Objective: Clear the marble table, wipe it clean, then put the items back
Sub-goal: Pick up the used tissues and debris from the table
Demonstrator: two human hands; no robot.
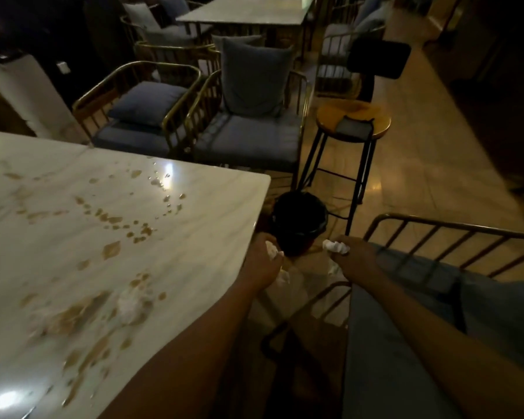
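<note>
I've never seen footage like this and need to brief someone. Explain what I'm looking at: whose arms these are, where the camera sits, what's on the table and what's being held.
There is no machine here. One camera worn on a person's head looks forward and down, so both arms are that person's own. The left hand grips a crumpled white tissue just past the edge of the marble table. The right hand grips another tissue wad. Both hover above a dark bin on the floor. The tabletop carries brown spill stains and what looks like a soggy tissue. Cushioned chairs and a wooden stool stand around it.
</note>
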